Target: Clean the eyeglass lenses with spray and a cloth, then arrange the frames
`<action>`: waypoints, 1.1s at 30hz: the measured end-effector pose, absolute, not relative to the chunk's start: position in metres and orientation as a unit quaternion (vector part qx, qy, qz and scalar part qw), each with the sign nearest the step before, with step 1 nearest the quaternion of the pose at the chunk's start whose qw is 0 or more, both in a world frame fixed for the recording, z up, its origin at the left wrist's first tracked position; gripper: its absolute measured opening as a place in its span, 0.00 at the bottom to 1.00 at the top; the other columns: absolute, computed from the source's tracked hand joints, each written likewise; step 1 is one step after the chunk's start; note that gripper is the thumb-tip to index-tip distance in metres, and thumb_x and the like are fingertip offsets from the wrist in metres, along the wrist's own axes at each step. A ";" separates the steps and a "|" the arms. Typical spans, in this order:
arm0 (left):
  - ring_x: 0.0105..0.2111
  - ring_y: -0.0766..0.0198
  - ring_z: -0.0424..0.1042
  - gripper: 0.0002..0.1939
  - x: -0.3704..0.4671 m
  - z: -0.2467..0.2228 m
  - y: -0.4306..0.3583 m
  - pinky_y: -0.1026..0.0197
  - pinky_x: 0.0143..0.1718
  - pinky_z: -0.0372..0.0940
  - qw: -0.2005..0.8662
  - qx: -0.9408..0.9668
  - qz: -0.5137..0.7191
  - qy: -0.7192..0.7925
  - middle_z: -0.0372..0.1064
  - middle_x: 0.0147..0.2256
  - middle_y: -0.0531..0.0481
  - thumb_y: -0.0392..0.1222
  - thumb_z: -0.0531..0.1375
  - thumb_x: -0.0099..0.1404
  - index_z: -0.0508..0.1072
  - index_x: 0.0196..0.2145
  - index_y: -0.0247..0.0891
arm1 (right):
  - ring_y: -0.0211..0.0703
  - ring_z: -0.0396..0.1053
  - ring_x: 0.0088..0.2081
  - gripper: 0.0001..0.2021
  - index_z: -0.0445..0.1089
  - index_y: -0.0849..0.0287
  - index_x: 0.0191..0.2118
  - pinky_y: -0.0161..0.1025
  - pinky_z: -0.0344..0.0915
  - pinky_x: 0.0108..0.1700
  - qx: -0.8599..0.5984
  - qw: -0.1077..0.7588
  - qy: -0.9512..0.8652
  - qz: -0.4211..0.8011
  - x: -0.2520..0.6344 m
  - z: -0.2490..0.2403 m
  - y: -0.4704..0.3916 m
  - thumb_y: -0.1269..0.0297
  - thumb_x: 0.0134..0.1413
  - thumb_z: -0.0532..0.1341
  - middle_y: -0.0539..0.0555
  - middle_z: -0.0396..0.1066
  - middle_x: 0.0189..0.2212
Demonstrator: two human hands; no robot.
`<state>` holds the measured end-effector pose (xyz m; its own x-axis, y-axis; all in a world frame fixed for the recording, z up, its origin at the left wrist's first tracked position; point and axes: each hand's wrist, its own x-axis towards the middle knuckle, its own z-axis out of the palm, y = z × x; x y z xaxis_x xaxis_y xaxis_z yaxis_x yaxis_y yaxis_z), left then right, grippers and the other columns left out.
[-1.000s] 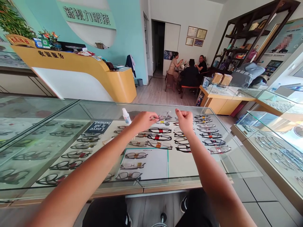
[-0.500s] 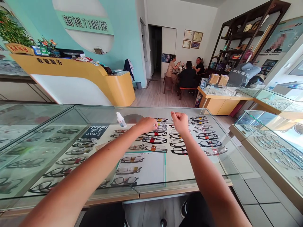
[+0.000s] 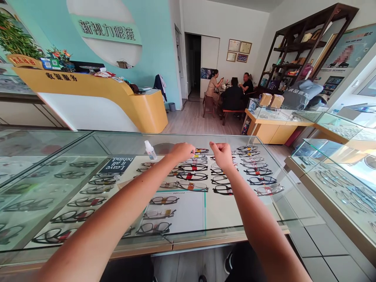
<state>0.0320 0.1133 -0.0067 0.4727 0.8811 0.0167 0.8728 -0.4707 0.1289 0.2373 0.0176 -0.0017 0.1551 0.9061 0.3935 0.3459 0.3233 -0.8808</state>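
Observation:
My left hand [image 3: 182,152] is closed over the far part of the glass display case [image 3: 173,243], its fingers curled and partly hidden behind the knuckles. A dark tip shows at those fingers, too small to name. Level with it on the right, my right hand [image 3: 222,155] is also closed, thumb pressed toward the fingers; anything inside the grip is hidden. Both hands are apart, above rows of eyeglasses [image 3: 192,176] that lie under the glass. A small white spray bottle [image 3: 150,150] stands upright to the left of my left hand.
More eyeglasses [image 3: 79,216] and a dark blue sign [image 3: 116,165] lie in the case at left. Another glass showcase [image 3: 337,176] stands at right. Beyond are a yellow counter [image 3: 149,111] and several people [image 3: 234,94] seated at a table.
Both hands have shifted only slightly; the right one has turned a little and moved slightly down. Both stay closed. The spray bottle has not moved.

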 end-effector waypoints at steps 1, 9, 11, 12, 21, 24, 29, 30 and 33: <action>0.40 0.49 0.80 0.11 0.033 -0.008 0.115 0.55 0.45 0.67 0.054 0.856 0.042 0.512 0.84 0.41 0.41 0.47 0.65 0.65 0.87 0.41 0.45 | 0.37 0.39 0.26 0.31 0.42 0.51 0.21 0.42 0.41 0.28 -0.523 0.551 -0.598 0.256 0.237 -0.001 0.017 0.41 0.64 0.59 0.46 0.39 0.20; 0.38 0.50 0.78 0.09 0.026 -0.002 0.112 0.55 0.42 0.64 0.103 0.847 0.146 0.501 0.83 0.36 0.44 0.48 0.66 0.63 0.87 0.35 0.46 | 0.37 0.37 0.26 0.31 0.41 0.50 0.22 0.42 0.40 0.29 -0.493 0.577 -0.587 0.282 0.240 0.000 0.016 0.43 0.64 0.61 0.45 0.38 0.21; 0.38 0.50 0.77 0.11 0.019 0.002 0.105 0.55 0.41 0.64 0.130 0.834 0.203 0.496 0.82 0.34 0.45 0.52 0.67 0.63 0.87 0.36 0.46 | 0.37 0.37 0.26 0.31 0.41 0.50 0.22 0.42 0.41 0.29 -0.486 0.585 -0.579 0.294 0.240 -0.001 0.017 0.43 0.63 0.61 0.45 0.38 0.21; 0.38 0.51 0.77 0.13 0.016 0.003 0.101 0.55 0.41 0.65 0.145 0.825 0.236 0.492 0.82 0.34 0.45 0.54 0.67 0.64 0.88 0.38 0.46 | 0.37 0.38 0.26 0.31 0.42 0.50 0.22 0.42 0.42 0.29 -0.482 0.587 -0.576 0.302 0.239 -0.001 0.018 0.43 0.62 0.62 0.44 0.38 0.21; 0.44 0.53 0.81 0.32 0.000 -0.030 0.036 0.54 0.48 0.74 0.359 0.675 0.484 0.426 0.84 0.43 0.43 0.74 0.67 0.63 0.82 0.43 0.40 | 0.38 0.60 0.28 0.25 0.73 0.55 0.37 0.38 0.59 0.31 -0.409 0.513 -0.622 0.428 0.200 -0.011 0.008 0.36 0.51 0.71 0.45 0.67 0.26; 0.42 0.54 0.81 0.32 -0.003 -0.040 0.024 0.54 0.47 0.75 0.412 0.636 0.509 0.408 0.84 0.42 0.43 0.75 0.70 0.60 0.81 0.40 0.41 | 0.38 0.59 0.29 0.26 0.73 0.56 0.35 0.38 0.58 0.33 -0.392 0.508 -0.635 0.430 0.192 -0.016 0.004 0.34 0.51 0.71 0.45 0.65 0.25; 0.43 0.54 0.82 0.30 -0.010 -0.042 0.021 0.53 0.50 0.76 0.461 0.606 0.522 0.386 0.84 0.42 0.44 0.71 0.74 0.58 0.80 0.38 0.41 | 0.38 0.56 0.27 0.26 0.76 0.56 0.38 0.39 0.54 0.31 -0.402 0.497 -0.645 0.420 0.188 -0.025 0.003 0.35 0.53 0.71 0.44 0.64 0.24; 0.43 0.54 0.82 0.29 -0.010 -0.041 0.021 0.53 0.50 0.76 0.466 0.602 0.523 0.384 0.84 0.42 0.44 0.71 0.74 0.58 0.80 0.38 0.41 | 0.38 0.56 0.26 0.25 0.77 0.56 0.39 0.39 0.54 0.31 -0.402 0.494 -0.648 0.419 0.188 -0.027 0.003 0.36 0.54 0.71 0.44 0.64 0.24; 0.44 0.54 0.82 0.29 -0.012 -0.038 0.021 0.52 0.50 0.77 0.491 0.586 0.523 0.379 0.84 0.42 0.44 0.70 0.75 0.58 0.79 0.39 0.41 | 0.38 0.56 0.26 0.22 0.77 0.56 0.40 0.39 0.54 0.31 -0.403 0.497 -0.651 0.408 0.186 -0.030 0.002 0.40 0.58 0.69 0.44 0.63 0.22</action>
